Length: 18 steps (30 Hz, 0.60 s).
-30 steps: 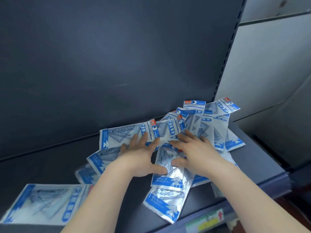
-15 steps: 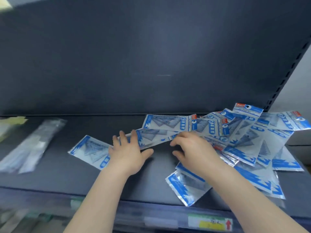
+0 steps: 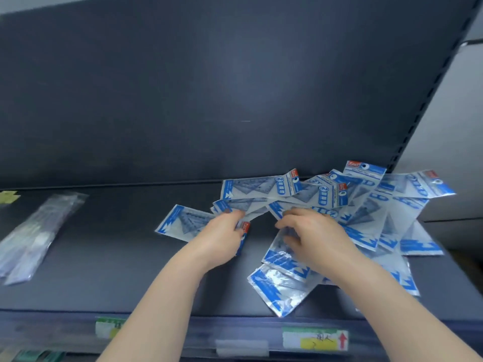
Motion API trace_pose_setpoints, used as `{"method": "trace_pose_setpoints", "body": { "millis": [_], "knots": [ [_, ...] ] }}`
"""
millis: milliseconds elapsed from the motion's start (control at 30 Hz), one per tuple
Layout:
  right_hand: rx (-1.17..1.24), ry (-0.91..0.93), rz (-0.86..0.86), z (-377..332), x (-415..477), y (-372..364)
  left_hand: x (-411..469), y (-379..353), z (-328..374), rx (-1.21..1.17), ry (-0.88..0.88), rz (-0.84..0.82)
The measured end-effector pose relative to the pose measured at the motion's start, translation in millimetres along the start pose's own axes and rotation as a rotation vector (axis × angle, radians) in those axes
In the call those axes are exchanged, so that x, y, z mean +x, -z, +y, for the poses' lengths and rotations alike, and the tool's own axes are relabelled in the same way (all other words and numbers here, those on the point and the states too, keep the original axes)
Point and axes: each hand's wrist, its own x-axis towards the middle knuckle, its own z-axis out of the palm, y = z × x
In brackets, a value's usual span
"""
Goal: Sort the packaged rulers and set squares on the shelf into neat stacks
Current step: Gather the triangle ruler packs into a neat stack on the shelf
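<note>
Shelf (image 3: 104, 257) holds clear ruler packs (image 3: 39, 231) far left and a messy heap of set square packs (image 3: 366, 205) centre right; left hand (image 3: 224, 236), flat before, now curls round a loose pack (image 3: 183, 223), right hand (image 3: 313, 236) pinching a front pack (image 3: 279, 257).

A dark back panel (image 3: 209, 87) fills twelve o'clock, a slotted upright (image 3: 422, 108) slants at two o'clock, and a pale wall (image 3: 457, 152) stands at three o'clock.
</note>
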Motion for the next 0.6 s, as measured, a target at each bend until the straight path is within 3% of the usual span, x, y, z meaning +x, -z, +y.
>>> {"method": "trace_pose_setpoints", "body": {
  "millis": [67, 167, 233, 367, 467, 600],
  "knots": [
    [0.028, -0.041, 0.023, 12, -11, 7, 4, -2, 8, 0.089, 0.009, 0.016],
    [0.051, -0.099, 0.062, 29, -30, 17, 8, -6, 26, 0.305, 0.004, 0.195],
    [0.051, -0.149, 0.068, 43, -44, 22, 11, -15, 42, 0.235, -0.089, 0.224],
    [0.056, -0.287, 0.097, 73, -76, 33, 12, -44, 77, 0.121, -0.338, 0.009],
    [0.111, -0.36, 0.071, 87, -94, 41, 12, -68, 93, 0.245, -0.496, -0.169],
    [0.136, -0.337, -0.016, 95, -108, 44, 21, -76, 98, 0.447, -0.539, -0.097]
  ]
}}
